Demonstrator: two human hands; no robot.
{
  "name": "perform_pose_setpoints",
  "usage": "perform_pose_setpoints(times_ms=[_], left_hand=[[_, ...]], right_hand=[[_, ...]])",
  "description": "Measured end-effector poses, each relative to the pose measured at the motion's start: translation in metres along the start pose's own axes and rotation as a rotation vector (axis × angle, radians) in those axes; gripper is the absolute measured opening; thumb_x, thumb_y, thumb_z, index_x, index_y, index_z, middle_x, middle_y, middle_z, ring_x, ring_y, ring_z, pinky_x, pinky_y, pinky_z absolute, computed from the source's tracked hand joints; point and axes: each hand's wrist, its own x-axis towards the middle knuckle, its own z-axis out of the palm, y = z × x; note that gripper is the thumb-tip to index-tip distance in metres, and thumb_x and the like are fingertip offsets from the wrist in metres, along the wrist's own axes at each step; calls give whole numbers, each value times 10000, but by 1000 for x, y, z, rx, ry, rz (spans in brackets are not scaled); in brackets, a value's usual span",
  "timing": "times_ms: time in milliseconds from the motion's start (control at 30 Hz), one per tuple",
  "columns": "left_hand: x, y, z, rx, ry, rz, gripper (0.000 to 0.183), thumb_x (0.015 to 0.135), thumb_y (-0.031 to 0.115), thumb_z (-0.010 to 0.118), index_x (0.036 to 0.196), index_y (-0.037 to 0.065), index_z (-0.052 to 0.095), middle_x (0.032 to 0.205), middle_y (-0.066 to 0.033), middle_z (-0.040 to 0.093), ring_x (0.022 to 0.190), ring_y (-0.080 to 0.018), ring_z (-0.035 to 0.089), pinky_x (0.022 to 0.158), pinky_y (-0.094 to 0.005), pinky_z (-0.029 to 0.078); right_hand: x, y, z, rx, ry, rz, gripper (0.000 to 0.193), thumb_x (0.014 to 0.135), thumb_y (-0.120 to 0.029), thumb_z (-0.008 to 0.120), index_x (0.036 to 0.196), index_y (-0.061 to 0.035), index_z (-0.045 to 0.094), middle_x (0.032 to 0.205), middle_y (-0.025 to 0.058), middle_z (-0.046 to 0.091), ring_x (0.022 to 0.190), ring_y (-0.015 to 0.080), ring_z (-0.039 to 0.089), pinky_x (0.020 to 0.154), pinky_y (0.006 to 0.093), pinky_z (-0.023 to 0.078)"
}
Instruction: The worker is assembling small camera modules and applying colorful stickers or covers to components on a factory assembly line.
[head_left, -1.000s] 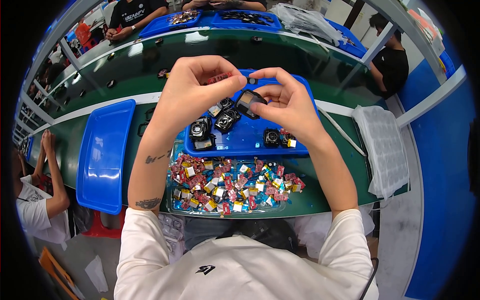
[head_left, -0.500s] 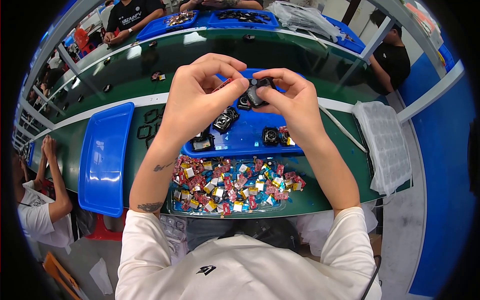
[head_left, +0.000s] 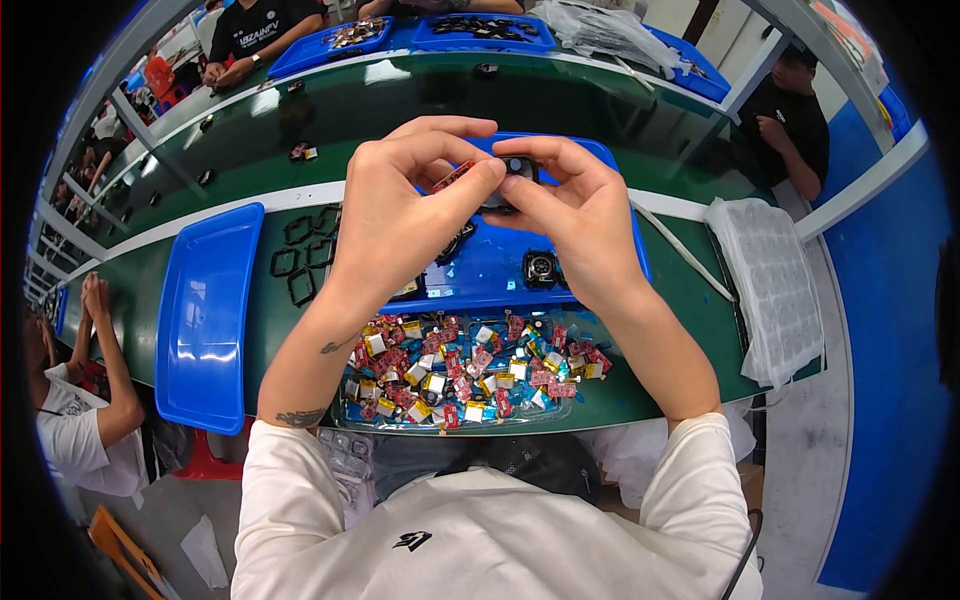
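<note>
Above a blue tray (head_left: 490, 285), both my hands are raised close together. My right hand (head_left: 575, 200) grips a small black watch case (head_left: 522, 170) between thumb and fingers. In my left hand (head_left: 400, 195) is a small red circuit board (head_left: 456, 176), pinched behind the thumb, whose tip meets the case's edge. Fingers hide much of both parts. Black watch bodies (head_left: 541, 268) lie in the tray, some behind my left wrist. Nearer me, a clear tray holds a heap of red circuit boards with white-and-yellow batteries (head_left: 470, 370).
Left of my forearm lie several black frames (head_left: 300, 255), then another blue tray (head_left: 208, 320). White moulded plastic trays (head_left: 765, 290) and a pale tube (head_left: 685, 250) are on the right. Small parts (head_left: 302, 152) sit along the dark green belt (head_left: 420, 125). Other people sit around.
The watch case has turned and shifted slightly left in my right hand, and my right thumb now presses along it. My left hand still has the red board. More black frames show at left.
</note>
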Motion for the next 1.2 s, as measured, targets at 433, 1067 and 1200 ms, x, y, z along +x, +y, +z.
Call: perform_pose_setpoints(times_ms=[433, 1067, 1200], left_hand=[[-2, 3, 4, 39, 43, 23, 121, 762, 86, 673, 794, -28, 701, 1016, -151, 685, 677, -124, 641, 615, -248, 513], [-5, 12, 5, 82, 4, 61, 113, 774, 70, 715, 820, -31, 692, 827, -115, 693, 688, -152, 673, 617, -249, 525], [-4, 13, 3, -21, -96, -65, 135, 802, 90, 699, 830, -42, 690, 777, -102, 692, 693, -122, 658, 639, -238, 517]], right_hand=[[-2, 3, 1, -67, 35, -125, 214, 887, -27, 592, 1092, 35, 608, 1028, 102, 634, 888, 158, 654, 753, 301, 577], [6, 0, -13, -98, 147, -216, 184, 847, -17, 639, 1021, 32, 602, 972, 143, 666, 888, 169, 655, 815, 272, 523], [7, -1, -15, -135, 130, -205, 186, 848, -12, 634, 1022, 37, 590, 985, 165, 669, 887, 171, 655, 803, 275, 528]])
